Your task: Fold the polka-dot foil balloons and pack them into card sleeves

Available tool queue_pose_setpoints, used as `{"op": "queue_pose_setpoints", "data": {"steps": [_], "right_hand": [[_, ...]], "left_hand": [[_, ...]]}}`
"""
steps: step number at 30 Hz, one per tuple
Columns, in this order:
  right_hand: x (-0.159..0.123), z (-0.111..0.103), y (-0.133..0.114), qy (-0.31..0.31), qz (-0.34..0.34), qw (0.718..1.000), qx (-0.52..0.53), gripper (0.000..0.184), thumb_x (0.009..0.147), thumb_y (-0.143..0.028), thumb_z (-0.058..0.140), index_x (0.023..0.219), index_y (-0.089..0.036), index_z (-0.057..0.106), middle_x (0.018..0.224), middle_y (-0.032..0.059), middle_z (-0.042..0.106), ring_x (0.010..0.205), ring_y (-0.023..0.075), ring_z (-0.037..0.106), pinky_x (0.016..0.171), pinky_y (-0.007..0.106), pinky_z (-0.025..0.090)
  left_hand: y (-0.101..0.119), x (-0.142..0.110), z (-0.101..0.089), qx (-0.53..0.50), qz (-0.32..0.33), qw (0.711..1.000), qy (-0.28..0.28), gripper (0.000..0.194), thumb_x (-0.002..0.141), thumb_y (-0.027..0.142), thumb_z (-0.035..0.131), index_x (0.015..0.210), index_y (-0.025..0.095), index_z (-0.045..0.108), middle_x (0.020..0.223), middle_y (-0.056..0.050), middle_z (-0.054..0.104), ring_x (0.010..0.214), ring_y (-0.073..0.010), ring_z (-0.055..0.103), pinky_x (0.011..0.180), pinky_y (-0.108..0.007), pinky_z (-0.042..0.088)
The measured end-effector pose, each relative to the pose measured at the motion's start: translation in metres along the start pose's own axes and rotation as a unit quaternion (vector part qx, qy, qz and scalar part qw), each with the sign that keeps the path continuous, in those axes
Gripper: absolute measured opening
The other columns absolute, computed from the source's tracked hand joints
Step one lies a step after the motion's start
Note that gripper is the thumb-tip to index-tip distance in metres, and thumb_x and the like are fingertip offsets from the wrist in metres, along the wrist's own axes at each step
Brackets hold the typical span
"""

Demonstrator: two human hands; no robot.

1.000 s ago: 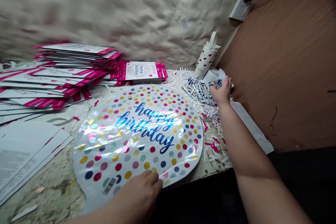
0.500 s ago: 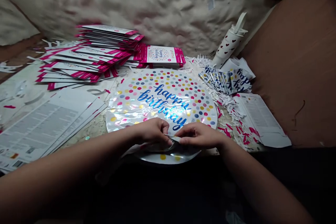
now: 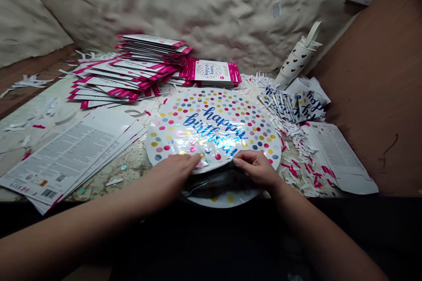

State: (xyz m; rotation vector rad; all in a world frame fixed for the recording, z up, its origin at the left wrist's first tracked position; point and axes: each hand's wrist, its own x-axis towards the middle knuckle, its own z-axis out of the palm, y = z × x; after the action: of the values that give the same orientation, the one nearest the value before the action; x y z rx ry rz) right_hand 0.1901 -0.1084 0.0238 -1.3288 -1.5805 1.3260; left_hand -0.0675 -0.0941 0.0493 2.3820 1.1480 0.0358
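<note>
Head view: foil happy-birthday balloon (image 3: 214, 127), on the worktop (image 3: 132, 167) at its near edge, mid-fold, the near side doubled back and not yet flat; left hand (image 3: 168, 180) open, laid on the film; right hand (image 3: 257, 169) curled over the fold, grip unclear.

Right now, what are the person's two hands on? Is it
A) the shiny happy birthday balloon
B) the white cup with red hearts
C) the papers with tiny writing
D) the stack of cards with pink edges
A. The left hand lies on the foil happy birthday balloon, and the right hand curls over its near edge.
</note>
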Motion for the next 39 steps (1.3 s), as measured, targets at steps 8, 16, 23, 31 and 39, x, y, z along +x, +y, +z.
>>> {"op": "queue_pose_setpoints", "data": {"steps": [8,16,23,31,39], "right_hand": [[-0.017,0.003,0.008,0.025,-0.102,0.994,-0.033,0.014,0.084,-0.030,0.047,0.077,-0.020,0.054,0.073,0.0012,0.056,0.069,0.0143,0.055,0.065,0.026,0.046],[-0.052,-0.011,0.038,0.105,-0.079,0.870,-0.476,0.063,0.067,0.004,0.032,0.126,-0.011,0.049,0.123,0.0165,0.056,0.114,0.0249,0.054,0.093,0.043,0.047],[-0.050,-0.070,0.051,-0.041,-0.115,0.912,-0.392,0.060,0.072,-0.001,0.038,0.127,-0.024,0.050,0.136,0.0036,0.045,0.128,0.0198,0.037,0.108,0.044,0.030],[0.034,-0.115,0.027,0.128,0.083,0.966,-0.210,0.037,0.081,-0.050,0.045,0.076,-0.017,0.061,0.065,0.0010,0.062,0.060,0.0154,0.057,0.054,0.026,0.046],[0.109,-0.125,0.029,0.148,0.108,0.936,-0.301,0.041,0.070,-0.059,0.052,0.069,-0.018,0.060,0.054,-0.0044,0.051,0.053,0.0110,0.047,0.051,0.022,0.037]], "left_hand": [[-0.058,-0.044,-0.001,0.048,0.000,0.986,0.161,0.044,0.081,0.039,0.049,0.122,0.023,0.052,0.135,-0.009,0.046,0.127,-0.0294,0.035,0.107,-0.048,0.018],[-0.087,-0.032,0.009,-0.087,0.075,0.992,0.048,0.021,0.083,0.028,0.050,0.097,0.028,0.067,0.120,-0.004,0.060,0.122,-0.0222,0.045,0.105,-0.039,0.030],[-0.104,-0.031,-0.008,-0.014,0.086,0.996,-0.003,0.052,0.082,0.024,0.046,0.133,0.032,0.040,0.141,-0.001,0.037,0.130,-0.0256,0.033,0.108,-0.042,0.024],[-0.119,0.033,-0.050,-0.095,-0.178,0.977,0.069,0.046,0.086,0.054,0.032,0.080,0.016,0.058,0.068,0.000,0.061,0.066,-0.0159,0.055,0.059,-0.023,0.042],[-0.129,0.067,-0.056,0.048,-0.285,0.949,0.124,0.043,0.080,0.058,0.038,0.081,0.021,0.061,0.069,-0.004,0.063,0.069,-0.0224,0.058,0.054,-0.026,0.037]]}}
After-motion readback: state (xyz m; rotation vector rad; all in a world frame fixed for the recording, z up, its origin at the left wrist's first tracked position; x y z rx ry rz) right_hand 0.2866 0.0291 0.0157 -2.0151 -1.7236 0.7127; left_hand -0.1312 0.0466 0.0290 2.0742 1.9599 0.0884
